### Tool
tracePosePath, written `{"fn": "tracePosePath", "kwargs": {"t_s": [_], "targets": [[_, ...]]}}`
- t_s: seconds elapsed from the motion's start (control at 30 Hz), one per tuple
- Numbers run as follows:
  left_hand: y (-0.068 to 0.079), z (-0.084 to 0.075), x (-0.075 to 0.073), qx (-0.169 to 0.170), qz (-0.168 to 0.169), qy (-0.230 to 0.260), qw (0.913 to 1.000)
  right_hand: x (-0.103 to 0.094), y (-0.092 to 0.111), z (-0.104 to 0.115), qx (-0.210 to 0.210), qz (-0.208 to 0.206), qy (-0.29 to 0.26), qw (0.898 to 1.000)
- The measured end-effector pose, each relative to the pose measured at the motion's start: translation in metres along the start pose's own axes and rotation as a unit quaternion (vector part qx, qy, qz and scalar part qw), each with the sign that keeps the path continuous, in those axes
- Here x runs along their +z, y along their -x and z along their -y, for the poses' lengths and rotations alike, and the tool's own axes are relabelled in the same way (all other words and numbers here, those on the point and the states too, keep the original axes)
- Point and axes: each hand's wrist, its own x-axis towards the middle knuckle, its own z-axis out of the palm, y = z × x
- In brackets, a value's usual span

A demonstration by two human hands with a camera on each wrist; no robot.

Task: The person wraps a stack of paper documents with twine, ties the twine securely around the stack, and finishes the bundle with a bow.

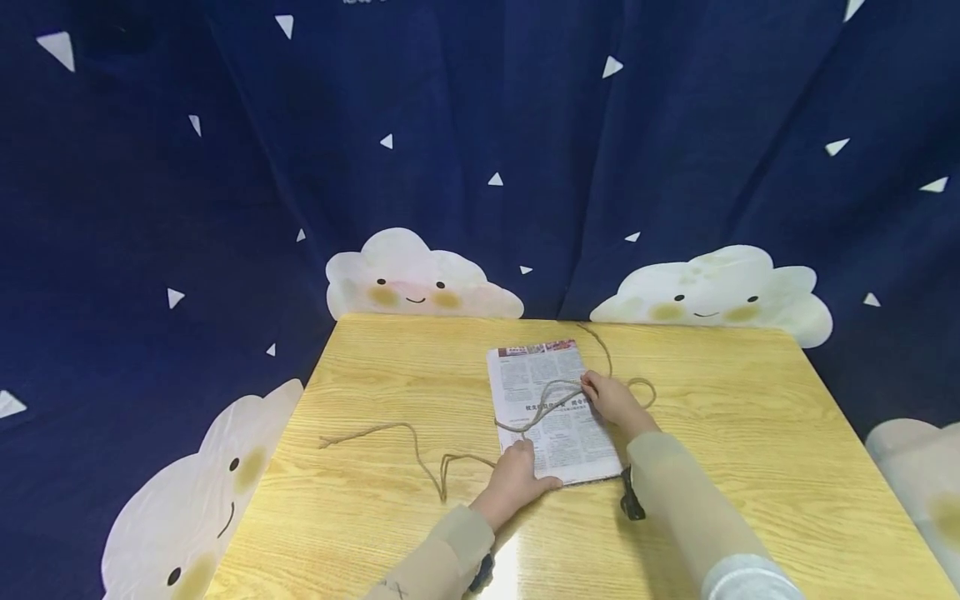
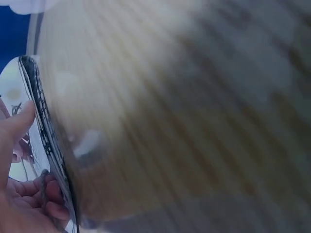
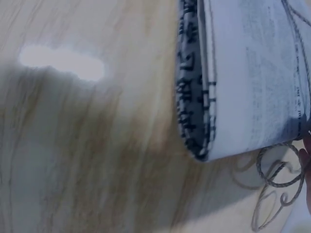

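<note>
A folded newspaper [image 1: 551, 454] lies on the table, a thin brown rope [image 1: 551, 408] crossing its upper face in loose loops. At the newspaper's lower left corner, my left hand [image 1: 517, 479] rests with its thumb along the near edge. The left wrist view shows this hand's curled fingers [image 2: 53, 194] with the rope running through them, beside the folded edges [image 2: 46, 121]. My right hand [image 1: 615, 404] pinches the rope at the newspaper's right edge. Only a sliver of that hand [image 3: 307, 160] enters the right wrist view, so its grip is mostly hidden there.
One rope end [image 1: 367, 432] trails left across the wooden table [image 1: 750, 417]. Another length [image 1: 600, 340] reaches toward the back edge, and a loop [image 1: 651, 392] lies right of the newspaper. A dark blue curtain [image 1: 465, 100] with cloud shapes hangs behind.
</note>
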Motion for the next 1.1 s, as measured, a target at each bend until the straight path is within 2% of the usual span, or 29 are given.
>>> {"fn": "tracePosePath", "kwargs": {"t_s": [0.13, 0.3, 0.47, 0.63, 0.77, 0.9, 1.1], "targets": [[0.002, -0.002, 0.002, 0.007, -0.005, -0.039, 0.9992, 0.002, 0.003, -0.003, -0.003, 0.014, 0.002, 1.0], [-0.001, 0.003, -0.006, 0.01, 0.011, -0.06, 0.9981, 0.003, 0.007, -0.008, 0.002, 0.018, 0.005, 1.0], [-0.009, 0.019, -0.02, 0.018, 0.022, -0.041, 0.9988, 0.004, 0.015, -0.01, -0.006, 0.004, 0.043, 0.999], [-0.02, 0.043, -0.035, 0.029, 0.032, -0.027, 0.9987, 0.002, 0.03, -0.006, -0.012, -0.014, 0.082, 0.996], [-0.028, 0.058, -0.048, 0.035, 0.048, -0.012, 0.9982, 0.003, 0.044, 0.001, -0.005, -0.022, 0.097, 0.995], [-0.035, 0.07, -0.058, 0.046, 0.056, -0.012, 0.9973, 0.009, 0.056, 0.014, -0.007, -0.057, 0.121, 0.991], [-0.044, 0.073, -0.069, 0.068, 0.047, -0.038, 0.9959, 0.021, 0.071, 0.039, -0.01, -0.098, 0.149, 0.984]]}}
